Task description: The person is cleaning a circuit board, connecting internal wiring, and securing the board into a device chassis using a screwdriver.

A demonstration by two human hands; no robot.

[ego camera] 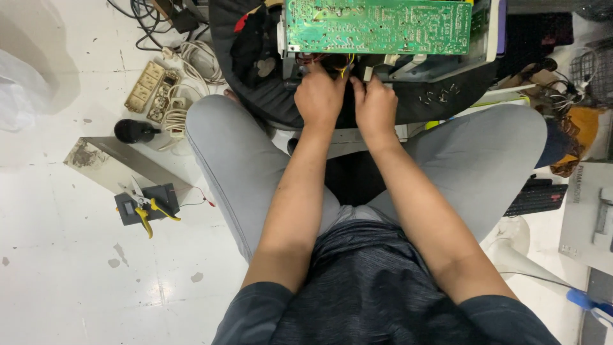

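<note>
A green circuit board (377, 25) lies solder side up on a black stool or seat (268, 96) in front of my knees. Both hands reach under its near edge. My left hand (319, 96) has its fingers curled among red and yellow wires (348, 64). My right hand (375, 105) sits beside it, fingers closed near a small white connector (368, 73). What exactly each fingertip pinches is hidden by the hands. Small screws (440, 94) lie scattered on the black surface to the right.
On the white floor at left lie a power strip (150, 89) with white cables, a black round object (131, 131), a metal sheet (112, 163), a dark meter (143, 204) and yellow-handled cutters (153, 214). At right sit a keyboard (536, 198), a grey panel (587, 217) and clutter.
</note>
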